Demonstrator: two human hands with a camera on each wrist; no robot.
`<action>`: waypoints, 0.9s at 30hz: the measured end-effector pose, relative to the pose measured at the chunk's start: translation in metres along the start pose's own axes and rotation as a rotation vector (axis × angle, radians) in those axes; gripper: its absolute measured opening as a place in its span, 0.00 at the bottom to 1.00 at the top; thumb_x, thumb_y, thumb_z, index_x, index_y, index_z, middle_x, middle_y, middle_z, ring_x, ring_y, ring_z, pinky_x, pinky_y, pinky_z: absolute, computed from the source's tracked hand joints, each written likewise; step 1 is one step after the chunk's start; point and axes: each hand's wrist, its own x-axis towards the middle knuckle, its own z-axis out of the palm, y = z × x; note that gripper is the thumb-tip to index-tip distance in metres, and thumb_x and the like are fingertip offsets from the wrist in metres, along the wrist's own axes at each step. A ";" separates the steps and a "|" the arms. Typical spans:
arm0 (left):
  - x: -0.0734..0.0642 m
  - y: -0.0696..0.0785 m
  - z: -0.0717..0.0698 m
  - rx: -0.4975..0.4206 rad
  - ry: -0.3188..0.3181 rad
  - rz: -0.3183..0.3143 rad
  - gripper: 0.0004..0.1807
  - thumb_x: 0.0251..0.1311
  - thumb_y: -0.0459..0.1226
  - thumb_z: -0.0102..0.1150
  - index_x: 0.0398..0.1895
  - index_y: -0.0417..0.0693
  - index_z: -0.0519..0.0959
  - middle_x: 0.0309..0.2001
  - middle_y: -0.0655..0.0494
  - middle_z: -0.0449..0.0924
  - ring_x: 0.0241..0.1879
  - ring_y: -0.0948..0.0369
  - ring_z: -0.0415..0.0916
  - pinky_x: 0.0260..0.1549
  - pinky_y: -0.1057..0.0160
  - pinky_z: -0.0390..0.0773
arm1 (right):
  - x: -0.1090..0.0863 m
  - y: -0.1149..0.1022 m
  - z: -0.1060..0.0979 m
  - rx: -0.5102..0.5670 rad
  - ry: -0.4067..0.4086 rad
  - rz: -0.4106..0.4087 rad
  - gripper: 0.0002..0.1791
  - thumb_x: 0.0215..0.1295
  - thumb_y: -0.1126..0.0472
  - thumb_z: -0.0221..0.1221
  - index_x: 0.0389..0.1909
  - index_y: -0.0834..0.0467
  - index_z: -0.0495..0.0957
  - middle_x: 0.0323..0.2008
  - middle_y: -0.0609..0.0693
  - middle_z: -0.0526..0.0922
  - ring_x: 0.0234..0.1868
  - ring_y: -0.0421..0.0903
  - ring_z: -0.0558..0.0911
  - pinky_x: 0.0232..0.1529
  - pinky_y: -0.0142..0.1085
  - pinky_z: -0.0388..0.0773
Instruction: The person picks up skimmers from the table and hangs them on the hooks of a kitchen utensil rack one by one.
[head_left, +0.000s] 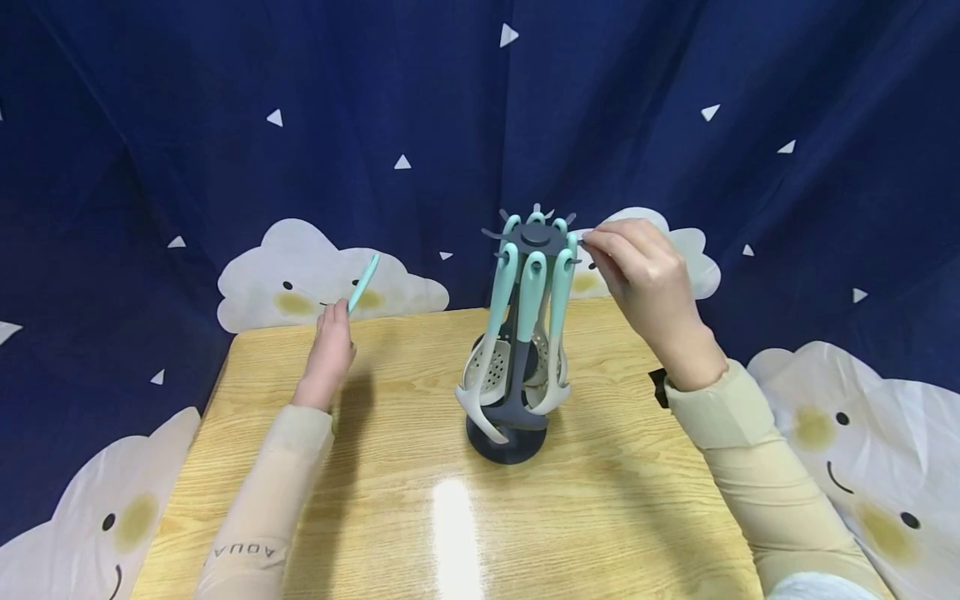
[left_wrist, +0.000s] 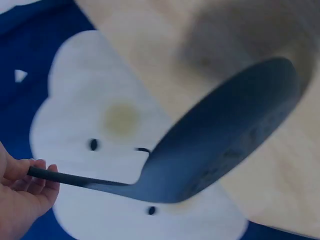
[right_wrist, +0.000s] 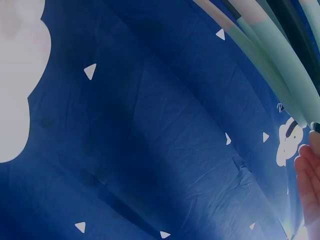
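My left hand (head_left: 330, 346) holds a spatula by its teal handle (head_left: 364, 283), raised over the left part of the table. Its broad dark head (left_wrist: 215, 145) fills much of the left wrist view, below the pinching thumb and fingers. Right of the middle stands a dark utensil rack (head_left: 536, 236), with several teal-handled utensils hanging around it. My right hand (head_left: 645, 271) pinches the end of a dark hook on the rack's right side. In the right wrist view its fingertips (right_wrist: 305, 150) are beside the teal handles (right_wrist: 287, 62).
The rack's round dark base (head_left: 507, 450) rests on a wooden table (head_left: 405, 500). Hooks without utensils stick out at the rack's left and back. Behind the table hangs a dark blue curtain (head_left: 360, 100) with white triangles and smiling clouds.
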 end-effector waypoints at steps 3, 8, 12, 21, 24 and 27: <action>0.003 0.018 -0.005 -0.048 0.049 0.049 0.33 0.46 0.14 0.45 0.60 0.28 0.55 0.50 0.32 0.62 0.52 0.38 0.60 0.55 0.45 0.64 | 0.000 0.000 0.000 0.000 -0.003 0.002 0.05 0.55 0.74 0.59 0.33 0.67 0.79 0.30 0.58 0.79 0.33 0.54 0.76 0.38 0.42 0.75; 0.005 0.042 -0.012 -0.101 0.168 0.185 0.23 0.56 0.18 0.40 0.57 0.28 0.59 0.46 0.33 0.64 0.49 0.41 0.64 0.52 0.47 0.67 | 0.000 0.000 0.001 -0.001 0.001 0.000 0.05 0.55 0.74 0.58 0.33 0.67 0.79 0.30 0.58 0.79 0.33 0.54 0.76 0.37 0.42 0.75; 0.005 0.058 -0.016 -0.158 0.268 0.293 0.19 0.59 0.19 0.40 0.55 0.28 0.61 0.44 0.34 0.65 0.47 0.44 0.67 0.52 0.51 0.69 | 0.000 0.001 0.001 0.004 0.005 -0.004 0.05 0.54 0.74 0.59 0.33 0.67 0.79 0.30 0.58 0.79 0.33 0.54 0.76 0.37 0.41 0.75; 0.001 0.100 -0.030 -0.231 0.368 0.463 0.15 0.60 0.20 0.41 0.52 0.27 0.63 0.41 0.36 0.67 0.42 0.46 0.69 0.46 0.53 0.73 | 0.001 0.001 0.001 -0.004 -0.001 -0.005 0.06 0.54 0.74 0.59 0.33 0.67 0.79 0.30 0.58 0.80 0.33 0.54 0.76 0.37 0.41 0.76; -0.001 0.112 -0.034 -0.250 0.371 0.513 0.15 0.60 0.20 0.40 0.52 0.27 0.63 0.42 0.36 0.67 0.43 0.46 0.70 0.47 0.55 0.74 | 0.002 0.001 0.002 -0.002 0.000 -0.008 0.06 0.54 0.74 0.59 0.33 0.67 0.79 0.30 0.58 0.80 0.32 0.54 0.76 0.36 0.41 0.75; -0.002 0.121 -0.036 -0.252 0.363 0.558 0.15 0.61 0.20 0.40 0.52 0.26 0.63 0.42 0.36 0.67 0.43 0.47 0.69 0.48 0.56 0.73 | 0.001 0.001 0.002 0.003 0.005 -0.009 0.05 0.54 0.73 0.59 0.33 0.67 0.79 0.30 0.58 0.80 0.32 0.54 0.76 0.36 0.41 0.75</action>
